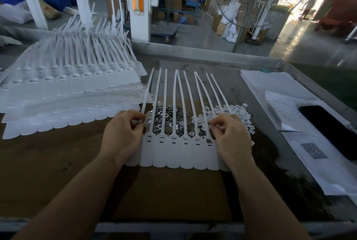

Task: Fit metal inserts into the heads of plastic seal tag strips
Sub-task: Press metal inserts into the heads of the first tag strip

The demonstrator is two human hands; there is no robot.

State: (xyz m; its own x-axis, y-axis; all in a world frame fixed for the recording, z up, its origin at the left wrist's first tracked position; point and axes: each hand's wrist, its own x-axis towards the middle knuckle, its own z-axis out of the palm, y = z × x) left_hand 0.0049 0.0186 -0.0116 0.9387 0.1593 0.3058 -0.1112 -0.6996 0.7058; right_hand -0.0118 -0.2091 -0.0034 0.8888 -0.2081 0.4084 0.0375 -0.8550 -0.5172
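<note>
Head view: white seal tag strips [179,150] joined side by side, both hands' curled fingers pinching small inserts, left [123,133], right [229,135].

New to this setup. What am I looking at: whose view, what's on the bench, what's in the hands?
There is no machine here: a person works with bare hands, and the single picture comes from a wide-angle camera on their head, looking forward and down.

On the bench lies a row of white seal tag strips, flat tags towards the person, thin tails pointing away. Behind their heads sit a pile of metal inserts and, to its right, a pile of small white plastic pieces. A big stack of joined strips lies at left; papers and a dark phone lie at right.

The left hand pinches at the row's left end, the right hand at its right end. Whatever small part each pinches is too small to tell.
</note>
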